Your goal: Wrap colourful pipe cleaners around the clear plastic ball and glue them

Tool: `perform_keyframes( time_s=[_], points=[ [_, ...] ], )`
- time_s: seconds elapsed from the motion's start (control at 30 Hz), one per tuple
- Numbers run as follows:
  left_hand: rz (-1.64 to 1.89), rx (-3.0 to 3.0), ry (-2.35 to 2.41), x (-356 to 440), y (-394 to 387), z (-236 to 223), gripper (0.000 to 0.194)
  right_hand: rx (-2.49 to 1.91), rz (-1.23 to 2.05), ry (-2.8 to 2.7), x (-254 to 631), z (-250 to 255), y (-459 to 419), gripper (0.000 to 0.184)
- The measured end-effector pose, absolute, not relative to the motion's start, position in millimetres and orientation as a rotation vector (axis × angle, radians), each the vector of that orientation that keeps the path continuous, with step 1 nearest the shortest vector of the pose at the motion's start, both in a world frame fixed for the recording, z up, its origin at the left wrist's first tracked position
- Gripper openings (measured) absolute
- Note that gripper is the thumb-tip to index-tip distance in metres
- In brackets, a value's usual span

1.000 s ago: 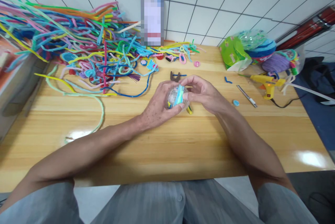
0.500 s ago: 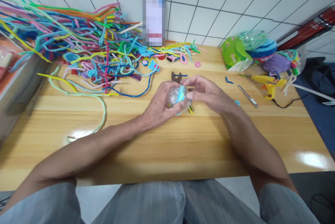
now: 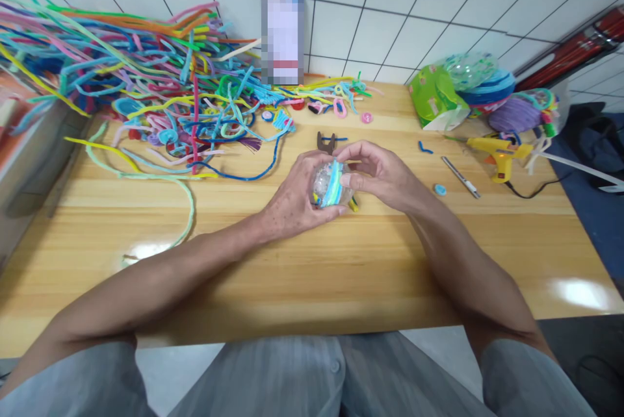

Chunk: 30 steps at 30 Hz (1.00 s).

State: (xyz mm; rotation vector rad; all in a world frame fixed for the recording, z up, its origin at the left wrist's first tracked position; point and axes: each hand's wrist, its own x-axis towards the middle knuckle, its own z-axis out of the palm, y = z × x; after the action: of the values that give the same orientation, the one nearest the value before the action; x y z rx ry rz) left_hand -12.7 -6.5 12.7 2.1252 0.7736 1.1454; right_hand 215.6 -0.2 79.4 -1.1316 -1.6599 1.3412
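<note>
Clear ball (image 3: pixel 332 184), one, with a blue and pale-green band across its face — located over the middle of the worktop (image 3: pixel 312 293), between the two hands.

Left hand (image 3: pixel 295 199): curved around the ball's left side, thumb along the lower edge, holding it.

Right hand (image 3: pixel 383 173): fingers bent, a narrow gap between forefinger and thumb; thumb tip against the band's right side, forefinger at the ball's top. Whether it pinches anything cannot be told.

Brown two-pronged item (image 3: pixel 325 144): just beyond the ball, partly hidden. Yellow-tipped item (image 3: pixel 353 204): just right of the ball, mostly covered.

Fuzzy stems (image 3: pixel 160 79), many colours: heaped at the far left, several trailing onto the bare wood. Phone (image 3: pixel 283 37), screen blurred: upright at the tiled wall (image 3: pixel 385 8). Pink bead (image 3: pixel 366 117): near the far edge.

Right side — short blue stem (image 3: pixel 425 149), bent; small blue disc (image 3: pixel 439 189); slim cutter (image 3: pixel 461 176), lying aslant; yellow glue gun (image 3: pixel 502 156), dark cord attached; green packet (image 3: pixel 433 99), beside purple yarn (image 3: pixel 517 116).
</note>
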Motion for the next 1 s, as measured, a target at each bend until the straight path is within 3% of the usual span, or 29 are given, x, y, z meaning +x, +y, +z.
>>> perform_keyframes(
  time_s=[0.17,0.33,0.67,1.0],
  points=[
    [1.081,2.188,0.729,-17,0,14,0.078,-1.145,1.295,-1.668,215,81,-1,0.031],
    [1.024,2.281,0.696,-24,4,15,0.109,-1.141,1.318,-1.633,214,78,1,0.035],
    [1.017,2.365,0.625,-26,7,14,0.094,-1.162,1.290,-1.636,215,79,1,0.032],
    [1.014,2.372,0.576,-29,11,13,0.109,-1.188,1.258,-1.607,214,77,3,0.034]
  ],
)
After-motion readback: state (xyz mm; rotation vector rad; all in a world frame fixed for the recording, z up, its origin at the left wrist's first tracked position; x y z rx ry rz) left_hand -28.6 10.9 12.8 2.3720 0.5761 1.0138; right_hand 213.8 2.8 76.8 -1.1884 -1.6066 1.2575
